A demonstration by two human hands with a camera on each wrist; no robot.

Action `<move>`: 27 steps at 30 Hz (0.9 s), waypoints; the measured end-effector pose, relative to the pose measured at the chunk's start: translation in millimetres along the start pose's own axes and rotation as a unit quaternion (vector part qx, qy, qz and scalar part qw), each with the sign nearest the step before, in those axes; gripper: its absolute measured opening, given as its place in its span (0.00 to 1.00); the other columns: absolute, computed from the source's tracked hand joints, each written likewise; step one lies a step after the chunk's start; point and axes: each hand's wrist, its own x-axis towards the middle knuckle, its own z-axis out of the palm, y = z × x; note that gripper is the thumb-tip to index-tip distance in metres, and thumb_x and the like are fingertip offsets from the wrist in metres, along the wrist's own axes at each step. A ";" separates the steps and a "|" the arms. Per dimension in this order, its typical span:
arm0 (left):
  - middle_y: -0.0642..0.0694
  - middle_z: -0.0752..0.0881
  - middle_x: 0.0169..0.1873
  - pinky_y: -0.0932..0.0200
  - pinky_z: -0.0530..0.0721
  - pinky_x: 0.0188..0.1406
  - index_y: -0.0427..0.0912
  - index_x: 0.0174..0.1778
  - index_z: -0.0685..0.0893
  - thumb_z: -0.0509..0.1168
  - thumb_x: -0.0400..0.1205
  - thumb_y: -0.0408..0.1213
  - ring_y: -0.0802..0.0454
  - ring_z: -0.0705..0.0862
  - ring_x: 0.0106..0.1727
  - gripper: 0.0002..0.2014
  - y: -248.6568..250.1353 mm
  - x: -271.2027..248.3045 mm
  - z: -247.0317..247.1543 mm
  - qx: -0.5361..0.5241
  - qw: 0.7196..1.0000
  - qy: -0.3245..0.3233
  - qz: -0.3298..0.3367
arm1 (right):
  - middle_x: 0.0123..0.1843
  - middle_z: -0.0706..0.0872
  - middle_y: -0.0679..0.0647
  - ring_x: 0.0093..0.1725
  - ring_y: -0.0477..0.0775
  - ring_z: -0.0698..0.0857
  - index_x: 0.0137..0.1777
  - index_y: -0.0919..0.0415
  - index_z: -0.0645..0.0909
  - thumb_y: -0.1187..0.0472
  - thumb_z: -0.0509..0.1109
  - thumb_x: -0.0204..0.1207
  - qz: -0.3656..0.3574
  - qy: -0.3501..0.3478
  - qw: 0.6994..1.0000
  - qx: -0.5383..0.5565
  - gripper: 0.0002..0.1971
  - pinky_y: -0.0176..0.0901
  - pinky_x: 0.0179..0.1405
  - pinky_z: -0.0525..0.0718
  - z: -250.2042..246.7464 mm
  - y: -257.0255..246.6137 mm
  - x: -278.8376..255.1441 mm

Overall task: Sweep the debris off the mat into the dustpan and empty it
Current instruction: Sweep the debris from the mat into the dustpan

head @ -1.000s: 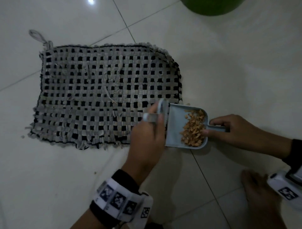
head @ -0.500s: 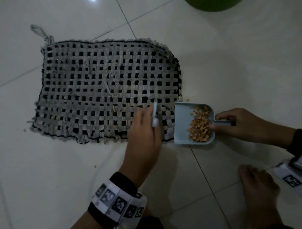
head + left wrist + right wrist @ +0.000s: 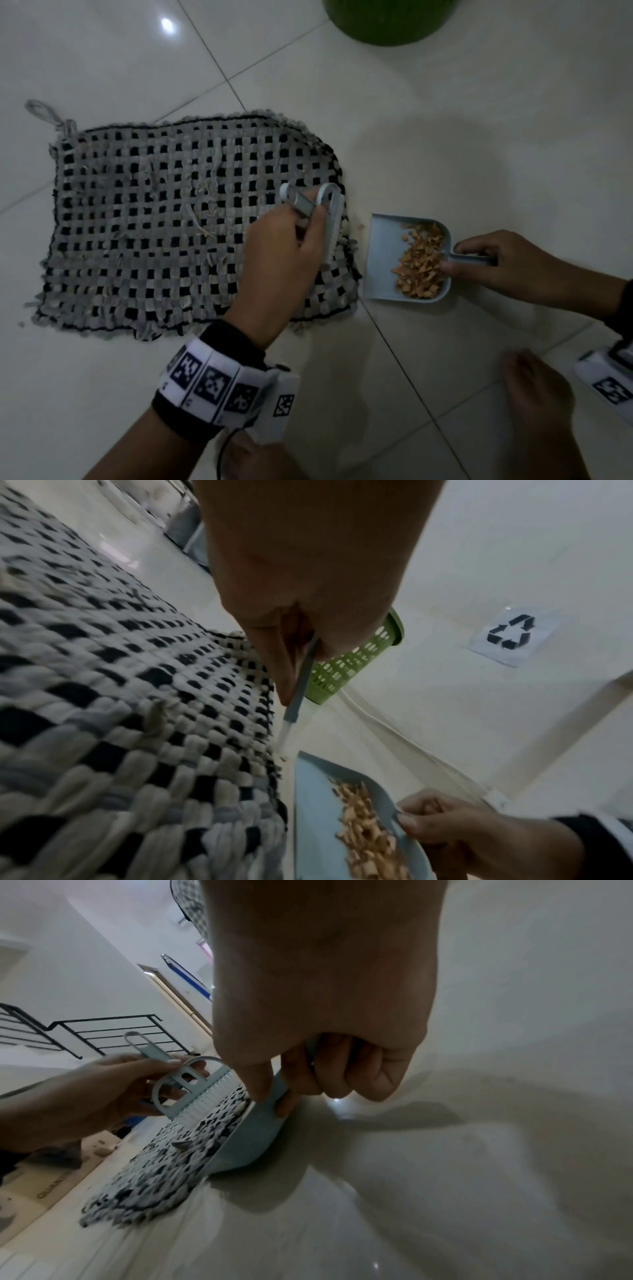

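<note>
Green basket (image 3: pixel 388 19) ahead on tile floor (image 3: pixel 479 137), recycling sign (image 3: pixel 512 637) beyond. We see left hand (image 3: pixel 281 253) gripping brush (image 3: pixel 330 222) over mat (image 3: pixel 171 219) right edge; right hand (image 3: pixel 503 263) pinches dustpan (image 3: pixel 383 260) handle just beside mat, orange debris (image 3: pixel 419 262) heaped inside.

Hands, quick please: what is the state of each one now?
Left hand: closed, gripping the small brush.
Right hand: closed, pinching the dustpan handle.
</note>
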 end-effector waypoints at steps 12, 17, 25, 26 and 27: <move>0.36 0.79 0.69 0.46 0.87 0.57 0.34 0.81 0.71 0.53 0.91 0.38 0.40 0.85 0.60 0.22 21.2 -8.6 51.7 0.155 0.985 -0.069 0.029 | 0.28 0.86 0.55 0.26 0.61 0.81 0.38 0.52 0.91 0.41 0.72 0.74 -0.019 -0.033 0.998 -0.046 0.16 0.53 0.27 0.74 -28.9 16.7 12.9; 0.32 0.80 0.67 0.48 0.87 0.55 0.28 0.79 0.70 0.65 0.86 0.26 0.37 0.86 0.59 0.25 29.5 -16.8 70.2 0.180 0.980 -0.076 0.050 | 0.27 0.86 0.53 0.23 0.53 0.79 0.36 0.53 0.91 0.39 0.72 0.74 -0.010 -0.036 0.998 -0.053 0.18 0.52 0.26 0.74 -28.3 19.8 16.0; 0.43 0.74 0.73 0.58 0.79 0.65 0.39 0.85 0.62 0.59 0.90 0.35 0.47 0.78 0.68 0.26 45.1 -23.1 96.2 0.094 0.981 -0.149 0.083 | 0.34 0.90 0.57 0.31 0.65 0.86 0.41 0.54 0.92 0.28 0.68 0.72 -0.024 -0.038 0.997 -0.060 0.28 0.66 0.31 0.83 -28.6 24.4 17.4; 0.45 0.74 0.73 0.63 0.77 0.65 0.41 0.85 0.63 0.57 0.92 0.37 0.51 0.78 0.68 0.24 46.4 -24.7 94.9 0.071 0.984 -0.144 0.073 | 0.34 0.90 0.57 0.31 0.66 0.86 0.41 0.55 0.92 0.29 0.69 0.72 -0.025 -0.038 0.997 -0.059 0.28 0.65 0.31 0.83 -28.7 24.7 17.4; 0.49 0.74 0.73 0.68 0.76 0.64 0.43 0.85 0.65 0.55 0.92 0.39 0.58 0.77 0.67 0.23 46.5 -25.5 92.1 0.051 0.988 -0.132 0.060 | 0.33 0.89 0.56 0.30 0.64 0.86 0.41 0.54 0.92 0.30 0.69 0.74 -0.023 -0.039 0.997 -0.056 0.26 0.64 0.29 0.83 -29.0 24.3 17.3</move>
